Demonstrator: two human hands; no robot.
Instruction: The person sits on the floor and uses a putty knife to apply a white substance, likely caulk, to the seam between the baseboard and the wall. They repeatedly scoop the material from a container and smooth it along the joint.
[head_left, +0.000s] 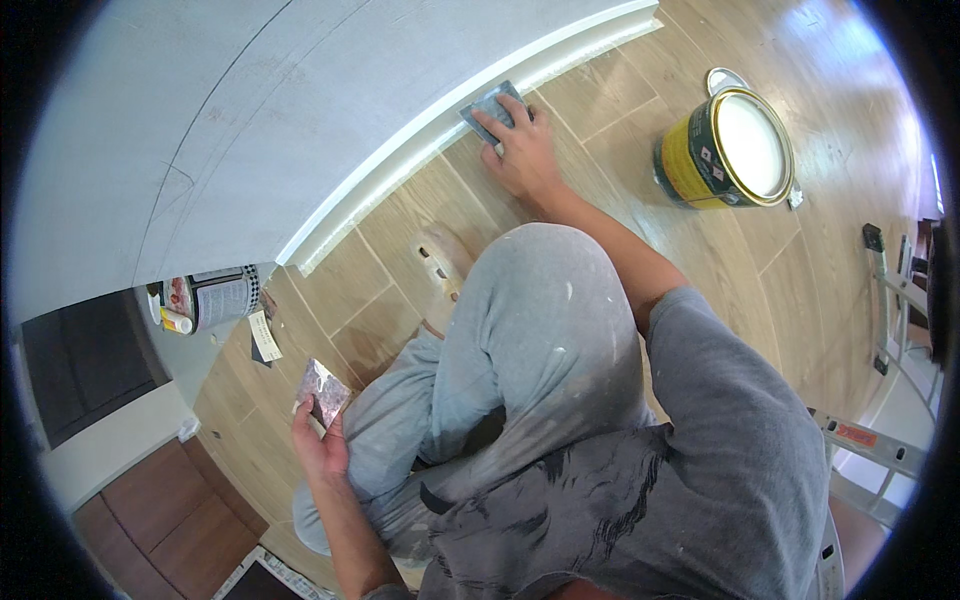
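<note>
Grey tee (720, 440) down at 5 o'clock, right fingers (516, 113) gripping a pad (490, 101) on the baseboard (385, 175) around 12, left fingers (303, 412) pinching a shiny square (325, 390) at 8.

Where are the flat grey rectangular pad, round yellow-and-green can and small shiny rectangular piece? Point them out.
Grey pad (490, 103), head view: upper face.
Yellow-and-green can (689, 160), head view: side wall.
Shiny piece (326, 388), head view: broad face.
</note>
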